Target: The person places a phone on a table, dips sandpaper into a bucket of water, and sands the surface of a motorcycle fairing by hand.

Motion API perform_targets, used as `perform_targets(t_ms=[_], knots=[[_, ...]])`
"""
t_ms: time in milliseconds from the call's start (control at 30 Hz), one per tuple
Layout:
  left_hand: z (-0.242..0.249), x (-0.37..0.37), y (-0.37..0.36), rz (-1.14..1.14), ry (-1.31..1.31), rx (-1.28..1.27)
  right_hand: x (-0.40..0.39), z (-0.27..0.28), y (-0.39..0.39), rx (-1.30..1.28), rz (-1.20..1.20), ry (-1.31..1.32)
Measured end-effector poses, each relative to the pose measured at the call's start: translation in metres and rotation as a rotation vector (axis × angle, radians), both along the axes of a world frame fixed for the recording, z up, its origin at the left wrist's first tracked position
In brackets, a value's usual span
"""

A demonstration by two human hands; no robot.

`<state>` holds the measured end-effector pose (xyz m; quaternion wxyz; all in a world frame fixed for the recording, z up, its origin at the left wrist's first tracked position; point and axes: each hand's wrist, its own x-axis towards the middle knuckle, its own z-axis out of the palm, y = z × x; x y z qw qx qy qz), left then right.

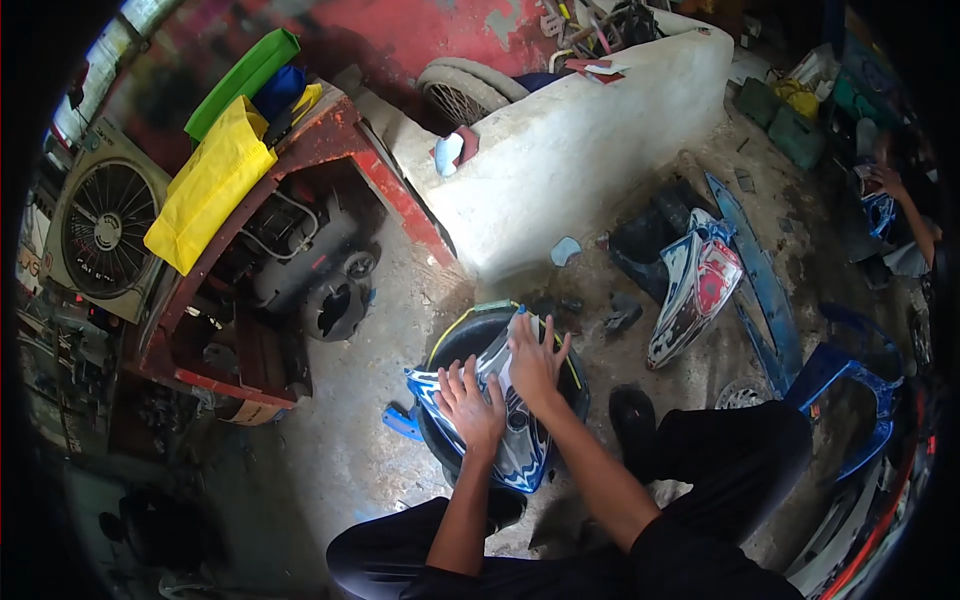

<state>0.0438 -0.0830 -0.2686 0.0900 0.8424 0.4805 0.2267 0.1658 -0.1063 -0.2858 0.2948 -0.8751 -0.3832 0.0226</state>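
Note:
A motorcycle fairing panel (524, 470) in blue, white and grey lies across a round black tub (581, 392) between my knees. My left hand (466, 408) rests on the panel's left part, palm down with fingers stretched and apart. Higher up and to the right, my right hand (537, 368) is spread over the panel's upper end. The surface beneath both palms is hidden. A yellow cord (450, 333) runs along the tub's rim. Just left of the tub, a blue-handled item (402, 424) lies on the concrete floor.
Another fairing (690, 290) and long blue panels (765, 270) lie to the right. A low white wall (570, 160) stands ahead. At left are a red-framed bench (400, 195) with a compressor (320, 250) underneath and a fan (107, 230). Another person's hand (887, 182) shows far right.

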Motion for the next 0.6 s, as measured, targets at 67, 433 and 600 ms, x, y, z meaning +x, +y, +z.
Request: perform_targets(t_ms=[67,433,600], knots=[[0.003,0.001,0.0,-0.01,-0.006,0.009,0.011,0.005,0.011,0.029,-0.048,0.035],[-0.001,0.0,-0.001,-0.005,-0.006,0.004,0.006,0.002,0.007,-0.001,-0.029,0.042],[0.0,0.001,0.0,-0.001,-0.012,0.004,-0.017,0.001,-0.015,-0.028,-0.004,0.045]])
